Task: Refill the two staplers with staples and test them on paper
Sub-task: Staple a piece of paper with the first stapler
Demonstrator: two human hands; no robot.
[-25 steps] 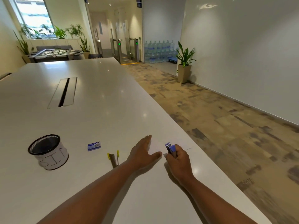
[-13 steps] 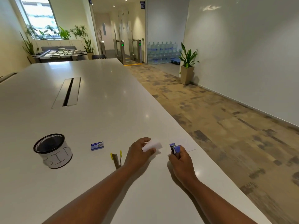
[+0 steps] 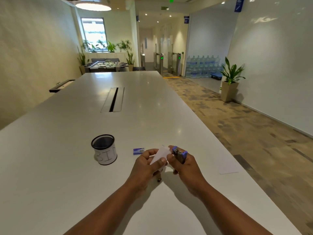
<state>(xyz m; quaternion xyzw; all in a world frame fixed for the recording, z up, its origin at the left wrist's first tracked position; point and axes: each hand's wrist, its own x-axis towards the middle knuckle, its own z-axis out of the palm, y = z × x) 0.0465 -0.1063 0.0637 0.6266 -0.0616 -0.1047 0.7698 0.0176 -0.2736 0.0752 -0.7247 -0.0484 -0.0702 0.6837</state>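
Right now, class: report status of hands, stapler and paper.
Left hand pinches paper slip. Right hand grips blue stapler beside the slip. Nothing between them.

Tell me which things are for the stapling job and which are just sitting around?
For the job: the blue stapler held in the right hand, the paper slip pinched by the left hand, the staple box, the paper sheet.

Just lying about: the mesh cup marked BIN, the potted plant, the water bottles.
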